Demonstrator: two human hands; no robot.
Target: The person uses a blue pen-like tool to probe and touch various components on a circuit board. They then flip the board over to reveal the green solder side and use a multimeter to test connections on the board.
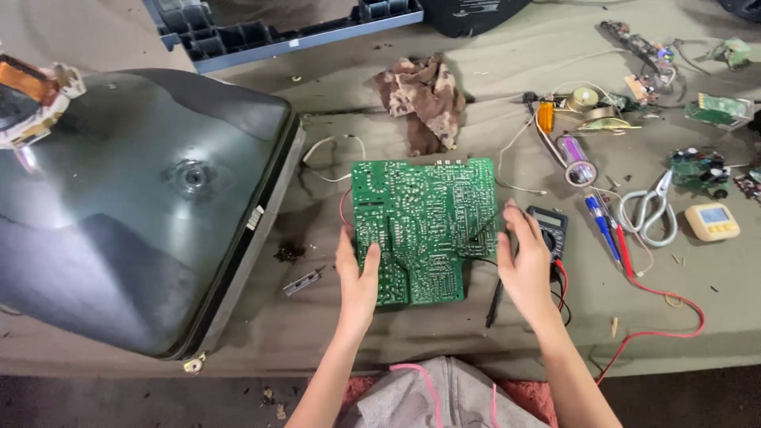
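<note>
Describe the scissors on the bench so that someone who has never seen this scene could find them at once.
Start at the large green circuit board in the middle of the olive cloth-covered bench, where the left hand rests, and look right, past the right hand and the dark multimeter. Beyond the blue and red pens lie the pale grey-handled scissors, the only thing there with two looped handles.

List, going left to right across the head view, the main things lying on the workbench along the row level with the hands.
Picture tube → left hand → green circuit board → right hand → multimeter → blue pen → scissors → small cream device.
</note>
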